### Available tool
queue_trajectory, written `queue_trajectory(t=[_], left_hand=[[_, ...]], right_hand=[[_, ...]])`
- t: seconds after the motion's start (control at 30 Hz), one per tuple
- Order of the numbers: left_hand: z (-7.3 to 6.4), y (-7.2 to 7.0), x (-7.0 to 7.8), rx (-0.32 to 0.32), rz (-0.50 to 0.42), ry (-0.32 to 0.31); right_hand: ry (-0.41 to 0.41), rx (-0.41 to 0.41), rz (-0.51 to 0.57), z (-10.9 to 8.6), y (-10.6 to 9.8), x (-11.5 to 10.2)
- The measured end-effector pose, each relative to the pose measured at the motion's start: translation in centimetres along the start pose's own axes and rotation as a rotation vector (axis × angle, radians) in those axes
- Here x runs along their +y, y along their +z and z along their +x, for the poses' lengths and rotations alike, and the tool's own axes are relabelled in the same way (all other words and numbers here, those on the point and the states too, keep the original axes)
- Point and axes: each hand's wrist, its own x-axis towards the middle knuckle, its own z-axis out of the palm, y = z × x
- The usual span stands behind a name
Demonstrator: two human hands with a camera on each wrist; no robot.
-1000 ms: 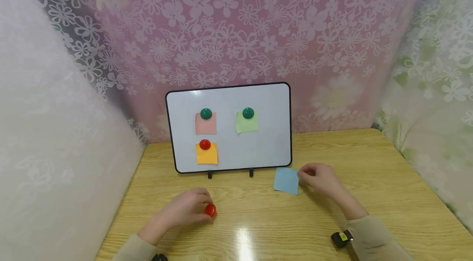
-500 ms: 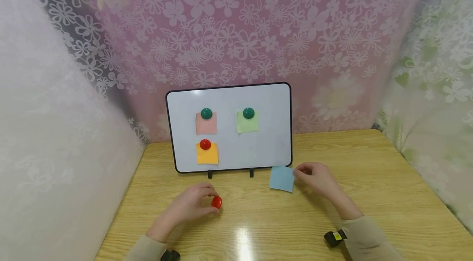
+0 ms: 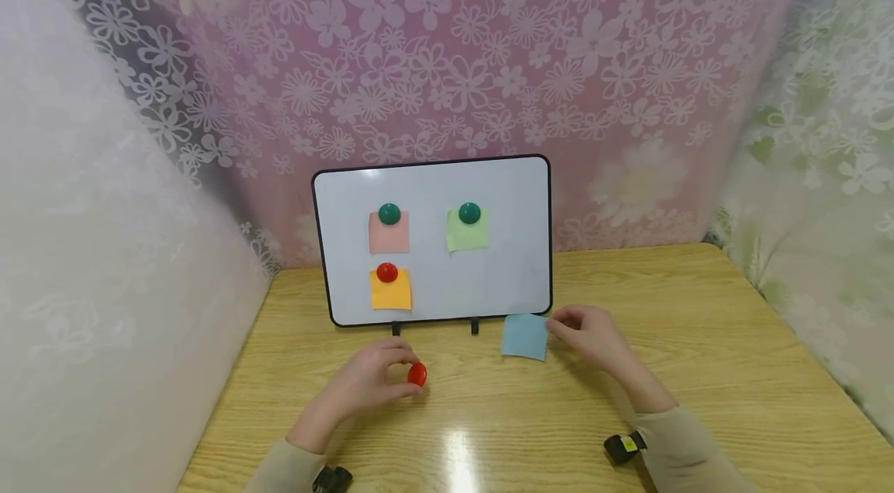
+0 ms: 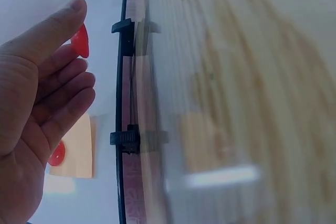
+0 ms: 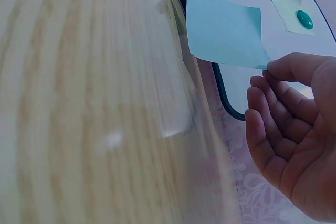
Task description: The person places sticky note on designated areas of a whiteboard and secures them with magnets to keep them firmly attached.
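Between thumb and fingers, my left hand (image 3: 369, 378) pinches a round red magnet (image 3: 417, 374) in front of the whiteboard's lower edge. The same red magnet (image 4: 80, 41) shows at the fingertips in the left wrist view. My right hand (image 3: 590, 334) pinches a blue sticky note (image 3: 524, 337) by its right edge, near the board's lower right corner. In the right wrist view the blue note (image 5: 226, 30) hangs from thumb and forefinger. On the whiteboard (image 3: 503, 268), green magnets hold a pink note (image 3: 389, 238) and a light green note (image 3: 468, 237); a red magnet holds an orange note (image 3: 391, 296).
The whiteboard stands on small black feet (image 3: 475, 326) on a wooden table (image 3: 628, 283). A pink floral curtain (image 3: 447, 74) hangs behind it. Pale patterned fabric (image 3: 105, 244) closes off the left side, with similar fabric on the right. Black wrist cameras (image 3: 621, 448) sit at both wrists.
The left hand has moved right and toward the board with the red magnet. The right hand has shifted left with the blue sticky note. Notes on the board stay put.
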Motion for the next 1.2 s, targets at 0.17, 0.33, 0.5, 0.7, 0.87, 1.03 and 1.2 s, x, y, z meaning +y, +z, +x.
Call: queue_trajectory(t=[0.17,0.33,0.5,0.7,0.87,1.03,1.2], left_hand=[[0.4,0.0,0.1,0.010,-0.025,-0.013],[0.9,0.0,0.2,0.021,-0.058,-0.014],[1.4,0.1,0.4,0.029,-0.042,-0.017],[2.3,0.5,0.4,0.066,-0.005,0.001],[3.0,1.0,0.7,0.106,0.008,0.007],[3.7,1.5,0.8,0.157,-0.001,0.046],[4.4,1.8,1.1,0.177,0.005,0.052]], right_hand=[[-0.004,-0.008,0.007,0.3,0.2,-0.2],[-0.019,-0.015,0.005,0.4,0.3,-0.7],[-0.031,-0.030,0.025,0.4,0.5,-1.2],[-0.048,-0.036,0.022,0.9,1.0,-1.7],[-0.059,-0.056,0.034,1.7,1.6,-2.3],[-0.071,-0.077,0.068,2.6,2.4,-2.9],[-0.090,-0.079,0.072,3.3,3.2,-3.5]])
